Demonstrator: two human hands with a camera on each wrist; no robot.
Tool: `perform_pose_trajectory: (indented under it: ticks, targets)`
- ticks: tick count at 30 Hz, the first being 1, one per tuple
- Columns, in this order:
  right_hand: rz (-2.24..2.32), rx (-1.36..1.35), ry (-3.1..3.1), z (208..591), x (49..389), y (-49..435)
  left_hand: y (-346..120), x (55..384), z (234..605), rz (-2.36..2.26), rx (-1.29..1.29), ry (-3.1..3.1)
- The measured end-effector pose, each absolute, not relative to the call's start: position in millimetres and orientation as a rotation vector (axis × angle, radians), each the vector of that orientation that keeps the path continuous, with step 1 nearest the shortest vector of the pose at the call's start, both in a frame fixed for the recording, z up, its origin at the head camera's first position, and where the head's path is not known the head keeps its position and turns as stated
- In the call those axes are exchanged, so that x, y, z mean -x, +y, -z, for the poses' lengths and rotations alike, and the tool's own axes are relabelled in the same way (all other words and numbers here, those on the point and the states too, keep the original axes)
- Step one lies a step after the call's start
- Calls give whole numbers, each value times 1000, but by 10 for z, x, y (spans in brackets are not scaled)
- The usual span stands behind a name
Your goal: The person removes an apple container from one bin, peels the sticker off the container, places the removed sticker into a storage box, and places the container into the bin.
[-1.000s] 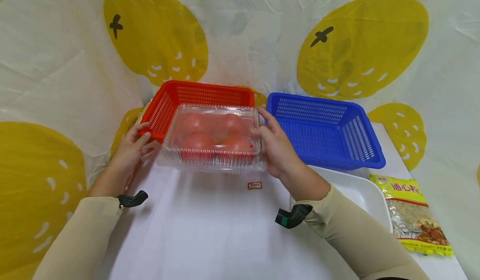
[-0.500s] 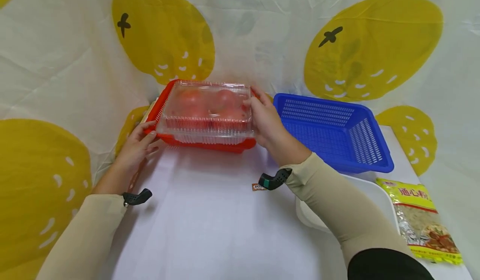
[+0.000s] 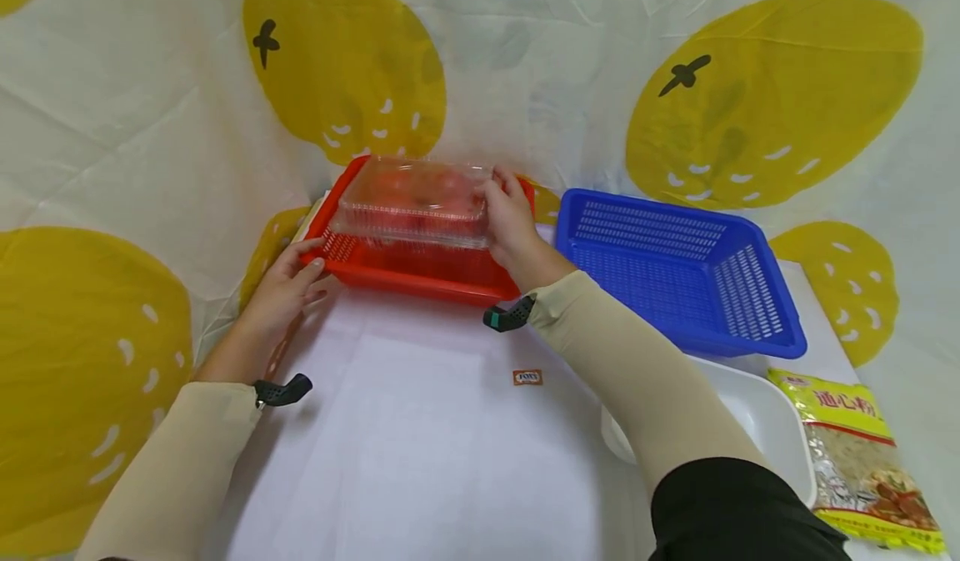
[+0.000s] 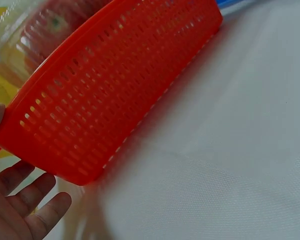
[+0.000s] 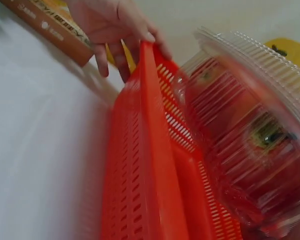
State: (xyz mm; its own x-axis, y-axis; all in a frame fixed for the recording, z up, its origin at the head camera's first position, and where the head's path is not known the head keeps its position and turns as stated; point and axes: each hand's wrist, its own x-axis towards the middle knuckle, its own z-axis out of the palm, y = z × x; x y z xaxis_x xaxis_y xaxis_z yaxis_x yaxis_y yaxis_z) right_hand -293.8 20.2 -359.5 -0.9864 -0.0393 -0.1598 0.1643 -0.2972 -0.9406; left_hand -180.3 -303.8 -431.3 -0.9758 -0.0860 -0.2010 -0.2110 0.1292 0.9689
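Note:
My right hand (image 3: 512,226) grips the right end of a clear plastic clamshell box (image 3: 416,202) with red tomatoes (image 5: 270,135) inside. The box is tilted within the red basket (image 3: 420,286), lower at the back, and its near edge stands above the basket floor. At the basket's left front corner, my left hand (image 3: 288,286) holds the rim, thumb on top and fingers beneath. In the left wrist view those fingers (image 4: 32,195) show below the slotted wall. The right hand itself is out of sight in the right wrist view.
A blue basket (image 3: 776,294) stands right of the red one. In front of it is a white tray (image 3: 780,428), partly under my right forearm, and a yellow pasta bag (image 3: 862,453). A small label (image 3: 527,378) lies mid-table. A brown box (image 5: 50,27) sits left of the red basket.
My right hand has carried the clamshell box from in front of the red basket, back over its rim and into it. The left hand has stayed at the basket's corner.

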Motion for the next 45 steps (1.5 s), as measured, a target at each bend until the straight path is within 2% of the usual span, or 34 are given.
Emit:
perform_pose_trajectory:
  ticks: [19, 33, 45]
  targets:
    - [2082, -253, 1986, 3630, 3080, 22, -3031, 1753, 4259, -1922, 307, 2299]
    - [1675, -5, 2062, 3370, 3081, 100, -2996, 1733, 4229, -1864, 268, 2329]
    - [1514, 213, 1886, 3445, 3226, 362, -3018, 1658, 4218, -1817, 308, 2346]
